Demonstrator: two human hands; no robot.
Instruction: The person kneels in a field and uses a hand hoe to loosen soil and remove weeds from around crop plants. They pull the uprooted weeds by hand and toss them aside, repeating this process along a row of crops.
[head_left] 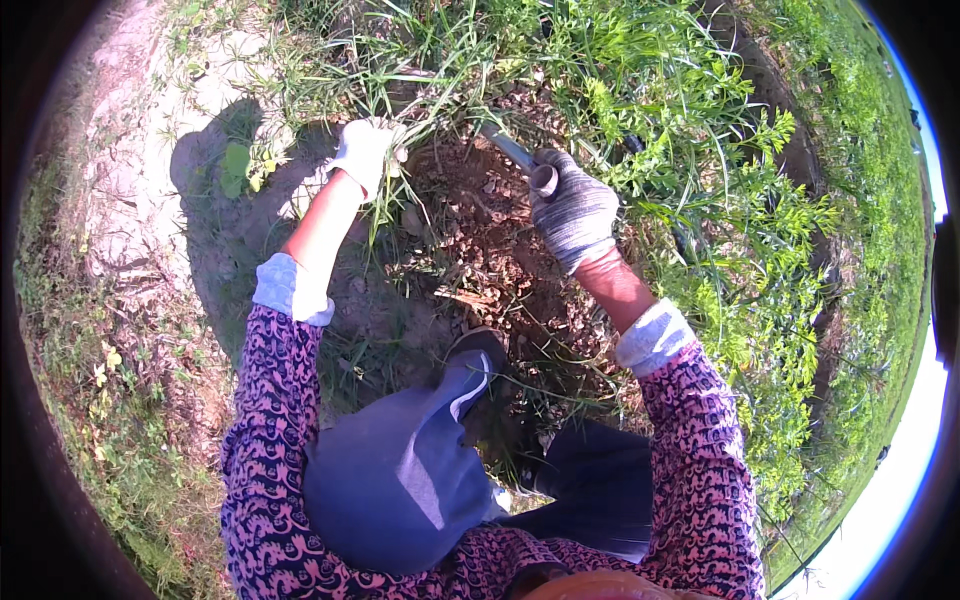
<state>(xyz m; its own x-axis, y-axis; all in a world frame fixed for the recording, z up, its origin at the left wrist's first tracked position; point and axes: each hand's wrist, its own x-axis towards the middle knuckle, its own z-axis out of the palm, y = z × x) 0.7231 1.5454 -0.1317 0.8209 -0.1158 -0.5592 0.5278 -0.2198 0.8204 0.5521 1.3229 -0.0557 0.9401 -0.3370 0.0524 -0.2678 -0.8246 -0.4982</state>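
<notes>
My left hand [367, 155], in a white glove, is closed around long green grass [440, 112] at the far middle. Blades of it stick out past the fingers. My right hand [575, 208], in a grey striped knit glove, grips a hand tool [510, 147] with a flat grey metal part. A round, hollow-looking end of the tool shows beside the thumb. Its metal part points up and left into the grass, and the tip is hidden there. Loose brown soil [480, 215] with dry bits lies between the two hands.
Leafy green plants [700, 190] grow in a row on the right, with a dark strip [775, 100] beyond. Pale dry ground [130, 200] lies on the left. My bent knee [400, 475] and shoe [478, 345] are close below the soil.
</notes>
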